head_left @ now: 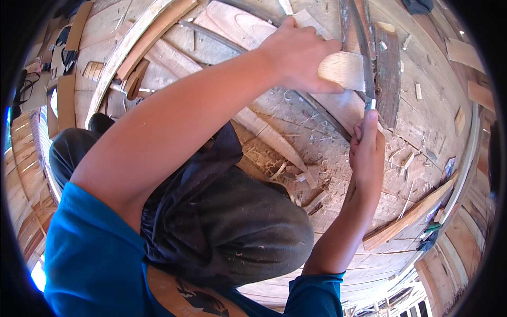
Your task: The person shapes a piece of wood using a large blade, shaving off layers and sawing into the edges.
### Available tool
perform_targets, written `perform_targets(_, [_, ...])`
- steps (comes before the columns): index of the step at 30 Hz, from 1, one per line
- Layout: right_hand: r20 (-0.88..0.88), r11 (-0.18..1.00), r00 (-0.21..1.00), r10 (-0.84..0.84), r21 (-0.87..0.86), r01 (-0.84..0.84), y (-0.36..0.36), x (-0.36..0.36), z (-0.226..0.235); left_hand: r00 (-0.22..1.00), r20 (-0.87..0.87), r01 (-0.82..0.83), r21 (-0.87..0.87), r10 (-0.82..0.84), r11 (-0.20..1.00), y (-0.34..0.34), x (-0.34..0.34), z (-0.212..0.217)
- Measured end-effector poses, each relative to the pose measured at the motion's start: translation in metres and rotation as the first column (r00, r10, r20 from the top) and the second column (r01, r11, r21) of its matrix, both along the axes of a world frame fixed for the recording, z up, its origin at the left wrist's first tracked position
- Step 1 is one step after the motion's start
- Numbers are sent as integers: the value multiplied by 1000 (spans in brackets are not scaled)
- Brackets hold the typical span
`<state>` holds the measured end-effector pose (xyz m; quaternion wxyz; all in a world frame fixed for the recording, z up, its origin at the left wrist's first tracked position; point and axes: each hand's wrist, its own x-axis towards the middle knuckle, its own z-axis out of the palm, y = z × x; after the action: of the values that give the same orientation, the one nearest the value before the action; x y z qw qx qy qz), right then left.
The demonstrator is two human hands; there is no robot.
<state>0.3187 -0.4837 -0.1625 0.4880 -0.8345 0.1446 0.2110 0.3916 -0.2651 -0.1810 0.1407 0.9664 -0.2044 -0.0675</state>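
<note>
My left hand point(300, 55) grips a pale wood block point(342, 71), its fingers on the far side and its thumb along the near edge. Closed round a handle, my right hand point(366, 150) holds a machete point(362, 39) with a long, slightly curved blade and a shiny metal collar. The blade points away from me and lies along the block's right edge, seeming to touch it. Below the block is a light board point(338, 108). A dark weathered board point(388, 79) lies just right of the blade.
Shavings and chips point(332, 158) litter the plank floor. A tapered wooden strip point(269, 134) lies before my bent knee point(253, 227). Long curved timbers point(134, 47) stand at far left. A loose board point(412, 214) rests at the right, near the wall edge.
</note>
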Motion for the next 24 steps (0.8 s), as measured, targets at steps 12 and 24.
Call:
perform_targets(12, [-2,999,999,-37,-34,37,10,-6,4,993,112,-22,2,21,1000,3,-7,-10])
perform_targets(24, [-57,997,995,-78,-3,78,-3,-27,8,999,29,-15,81,13,997,-2,-12,-3])
